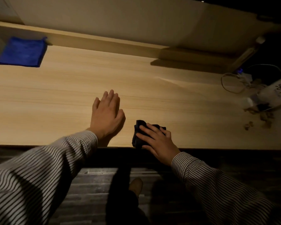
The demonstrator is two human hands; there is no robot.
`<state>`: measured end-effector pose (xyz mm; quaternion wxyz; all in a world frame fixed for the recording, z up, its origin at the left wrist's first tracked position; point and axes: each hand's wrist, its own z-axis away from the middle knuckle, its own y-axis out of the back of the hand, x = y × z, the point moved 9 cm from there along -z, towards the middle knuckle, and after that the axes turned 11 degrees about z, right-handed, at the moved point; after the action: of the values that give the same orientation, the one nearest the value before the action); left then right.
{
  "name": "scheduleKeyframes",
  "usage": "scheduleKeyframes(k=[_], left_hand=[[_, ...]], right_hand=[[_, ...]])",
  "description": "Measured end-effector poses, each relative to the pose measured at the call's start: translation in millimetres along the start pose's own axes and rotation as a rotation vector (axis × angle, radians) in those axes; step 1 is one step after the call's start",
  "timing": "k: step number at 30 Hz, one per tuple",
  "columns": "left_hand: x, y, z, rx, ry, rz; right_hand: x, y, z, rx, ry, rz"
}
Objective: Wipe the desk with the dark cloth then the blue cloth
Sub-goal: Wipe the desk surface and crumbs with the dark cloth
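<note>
dark cloth (139, 135) bunched at near worktop (169, 98) edge, pinned under spread right hand (156, 142) | left hand (106, 113) flat, empty, just beside | blue cloth (22, 51) far-left corner, well apart, nearer left hand | bare worktop stretches away and sideways.

Dark cloth (137, 135) at desk (55, 95) front edge; blue cloth (22, 51) far back-left.

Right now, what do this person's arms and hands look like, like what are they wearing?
Both arms are in long, loose sleeves of a light fabric with thin dark stripes, the left sleeve and the right sleeve alike, each ending in a cuff at the wrist. The left hand and right hand are bare: no gloves, and no rings or watch visible in this dim light.
</note>
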<state>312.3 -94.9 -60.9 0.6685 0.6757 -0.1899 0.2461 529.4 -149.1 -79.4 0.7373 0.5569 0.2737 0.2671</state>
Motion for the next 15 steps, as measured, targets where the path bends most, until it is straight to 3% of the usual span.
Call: scheduleKeyframes(k=[4, 10, 12, 15], left_hand=[[20, -6, 66, -0.024, 0.094, 0.352], [42, -16, 90, -0.266, 0.810, 1.523], [47, 1, 80, -0.191, 0.876, 1.738], [44, 30, 61, -0.030, 0.861, 1.878]], right_hand=[[-9, 23, -1, -0.023, -0.001, -0.050], [-43, 109, -39, 0.142, 0.140, -0.069], [-56, 130, -58, 0.131, 0.171, -0.090], [-64, 160, -83, 0.127, 0.233, -0.105]])
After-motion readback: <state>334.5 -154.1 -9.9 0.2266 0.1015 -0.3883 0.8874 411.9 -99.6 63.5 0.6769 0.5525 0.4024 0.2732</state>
